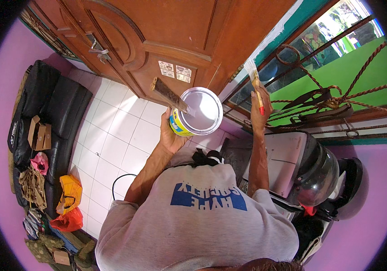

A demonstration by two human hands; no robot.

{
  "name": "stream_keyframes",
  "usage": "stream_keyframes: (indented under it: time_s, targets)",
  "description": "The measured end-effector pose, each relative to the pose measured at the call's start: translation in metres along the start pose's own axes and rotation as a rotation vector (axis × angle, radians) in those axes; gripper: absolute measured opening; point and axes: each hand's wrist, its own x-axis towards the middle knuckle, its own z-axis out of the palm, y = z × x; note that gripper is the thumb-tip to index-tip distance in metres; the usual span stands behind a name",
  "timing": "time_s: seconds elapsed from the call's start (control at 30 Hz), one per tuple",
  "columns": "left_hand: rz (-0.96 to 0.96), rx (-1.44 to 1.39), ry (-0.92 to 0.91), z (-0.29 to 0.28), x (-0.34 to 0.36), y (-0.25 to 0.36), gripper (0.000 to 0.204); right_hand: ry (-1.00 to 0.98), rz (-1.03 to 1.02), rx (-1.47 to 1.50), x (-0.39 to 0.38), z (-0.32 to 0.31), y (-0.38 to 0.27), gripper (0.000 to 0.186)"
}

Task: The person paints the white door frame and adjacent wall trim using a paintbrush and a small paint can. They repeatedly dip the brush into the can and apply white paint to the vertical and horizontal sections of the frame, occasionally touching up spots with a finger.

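- Flat wooden stick (168, 94): in the cylindrical paint can (178, 126).
- Bristle paintbrush (255, 80): right of the can.
- Panelled wooden door (166, 31): before the can.
- Long padded sofa (64, 101): at left.

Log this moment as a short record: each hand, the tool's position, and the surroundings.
left hand: holding a paint can, white inside
in can: wooden stick, leaning out over the rim
right hand: gripping a paintbrush, bristles up
brush position: near the window edge; contact unclear
ahead: brown door
left side: black sofa with a cardboard box on it
floor: pale tiles
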Motion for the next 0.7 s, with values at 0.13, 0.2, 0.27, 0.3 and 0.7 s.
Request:
stream_keyframes:
  time_s: [0.13, 0.2, 0.27, 0.3, 0.7]
  targets:
    - [-0.007, -0.002, -0.018, -0.0008, 0.0002, -0.0002, 0.068, 0.022, -0.017, 0.025, 0.0037, 0.0004, -0.0033, 0.027]
    - [-0.004, -0.006, -0.020, 0.0002, -0.0013, -0.0005, 0.067, 0.030, -0.015, 0.040, 0.0061, -0.0002, -0.0064, 0.027]
    - [0.001, -0.009, -0.024, 0.0006, -0.0017, -0.0005, 0.067, 0.033, -0.003, 0.030, 0.0066, -0.0006, -0.0077, 0.027]
    - [0.000, -0.013, -0.034, -0.0016, -0.0013, -0.0006, 0.067, 0.005, 0.006, -0.003, 0.0059, -0.0019, -0.0079, 0.027]
    - [-0.001, 0.001, -0.040, 0.0007, -0.0030, 0.0001, 0.067, -0.081, 0.034, -0.018, 0.0038, -0.0035, 0.0017, 0.025]
